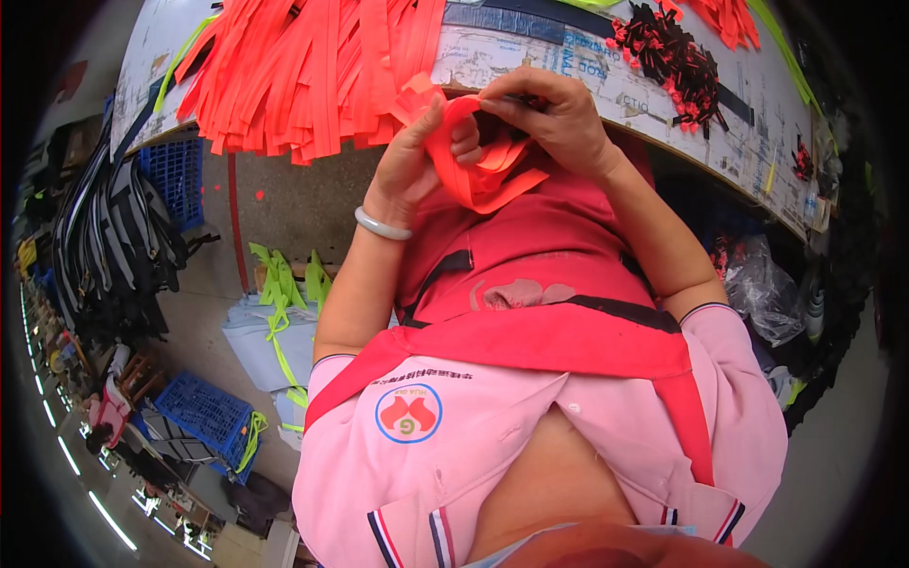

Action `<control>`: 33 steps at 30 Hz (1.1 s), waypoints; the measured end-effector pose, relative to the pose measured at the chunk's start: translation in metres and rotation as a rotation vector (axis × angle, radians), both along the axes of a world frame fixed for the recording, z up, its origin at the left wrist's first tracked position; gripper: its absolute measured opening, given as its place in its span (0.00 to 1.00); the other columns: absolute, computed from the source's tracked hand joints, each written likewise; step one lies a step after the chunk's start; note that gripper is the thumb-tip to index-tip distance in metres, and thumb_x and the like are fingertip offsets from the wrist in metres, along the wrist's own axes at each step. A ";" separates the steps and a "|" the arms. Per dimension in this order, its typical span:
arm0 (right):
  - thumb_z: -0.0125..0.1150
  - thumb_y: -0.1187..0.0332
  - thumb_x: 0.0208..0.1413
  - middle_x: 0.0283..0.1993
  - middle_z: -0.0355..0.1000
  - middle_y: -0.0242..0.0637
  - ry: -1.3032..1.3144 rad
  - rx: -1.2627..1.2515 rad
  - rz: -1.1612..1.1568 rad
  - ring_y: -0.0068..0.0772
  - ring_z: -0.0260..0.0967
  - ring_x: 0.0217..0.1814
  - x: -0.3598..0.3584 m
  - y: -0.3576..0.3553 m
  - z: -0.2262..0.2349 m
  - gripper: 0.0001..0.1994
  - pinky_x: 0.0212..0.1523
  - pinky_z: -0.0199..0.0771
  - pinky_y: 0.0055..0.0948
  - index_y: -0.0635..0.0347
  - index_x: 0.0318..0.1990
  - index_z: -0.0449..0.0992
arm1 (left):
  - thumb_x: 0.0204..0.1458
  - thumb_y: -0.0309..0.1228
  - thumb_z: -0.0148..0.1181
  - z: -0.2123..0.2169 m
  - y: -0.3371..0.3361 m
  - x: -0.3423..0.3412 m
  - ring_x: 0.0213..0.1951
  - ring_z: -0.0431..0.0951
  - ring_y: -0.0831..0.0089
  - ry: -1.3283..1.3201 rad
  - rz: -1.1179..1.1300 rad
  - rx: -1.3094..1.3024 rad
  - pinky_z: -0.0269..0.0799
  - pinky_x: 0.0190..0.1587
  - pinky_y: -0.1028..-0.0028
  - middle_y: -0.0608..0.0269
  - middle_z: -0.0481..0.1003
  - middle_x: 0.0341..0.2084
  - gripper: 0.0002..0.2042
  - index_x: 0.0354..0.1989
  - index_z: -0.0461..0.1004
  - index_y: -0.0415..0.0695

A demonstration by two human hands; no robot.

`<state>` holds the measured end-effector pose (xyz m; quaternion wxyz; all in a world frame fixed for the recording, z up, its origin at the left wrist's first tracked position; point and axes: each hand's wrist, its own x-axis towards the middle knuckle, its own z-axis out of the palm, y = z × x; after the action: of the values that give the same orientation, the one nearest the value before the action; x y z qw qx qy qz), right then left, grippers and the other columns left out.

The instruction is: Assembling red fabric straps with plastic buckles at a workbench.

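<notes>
- While the left hand [409,163] curls nearly closed around looped, bright coral-orange fabric strips [454,176], they hang before the red cloth apron [530,251].
- Right hand [568,123]: thumb and forefinger meet at the strips' upper edge; other fingers bend inward, their contents unclear.

round badge [409,413] w/ blue ring, red shape & tiny letters is sitting on pink shirt [492,417]; dark lettering [414,372] is running beside it. blue print [589,64] is showing on white tabletop [772,118], faded print [521,294] on red apron [568,346].
</notes>
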<state>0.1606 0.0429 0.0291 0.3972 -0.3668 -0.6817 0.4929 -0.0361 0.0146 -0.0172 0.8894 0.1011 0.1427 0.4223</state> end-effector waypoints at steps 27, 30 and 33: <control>0.55 0.64 0.62 0.25 0.70 0.26 0.232 -0.471 0.091 0.13 0.64 0.27 -0.001 -0.010 0.013 0.10 0.27 0.63 0.15 0.62 0.36 0.74 | 0.61 0.35 0.51 0.014 -0.008 0.015 0.32 0.77 0.72 0.622 0.211 0.369 0.74 0.39 0.75 0.61 0.76 0.30 0.14 0.42 0.72 0.35; 0.56 0.63 0.62 0.26 0.70 0.25 0.176 -0.474 0.084 0.13 0.63 0.26 0.001 -0.010 0.015 0.10 0.26 0.62 0.15 0.62 0.37 0.74 | 0.61 0.35 0.51 0.016 -0.006 0.012 0.32 0.76 0.71 0.566 0.228 0.169 0.73 0.40 0.75 0.61 0.75 0.31 0.13 0.40 0.72 0.35; 0.56 0.63 0.61 0.27 0.69 0.25 0.166 -0.456 0.123 0.12 0.62 0.27 0.004 -0.010 0.015 0.10 0.27 0.62 0.15 0.62 0.37 0.74 | 0.60 0.33 0.54 0.002 0.014 -0.009 0.42 0.76 0.71 -0.131 0.085 0.105 0.70 0.48 0.74 0.60 0.76 0.40 0.13 0.47 0.70 0.37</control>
<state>0.1643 0.0326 0.0441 0.3283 -0.3630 -0.5389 0.6856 -0.0447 0.0290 -0.0148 0.8716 0.1136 0.0663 0.4722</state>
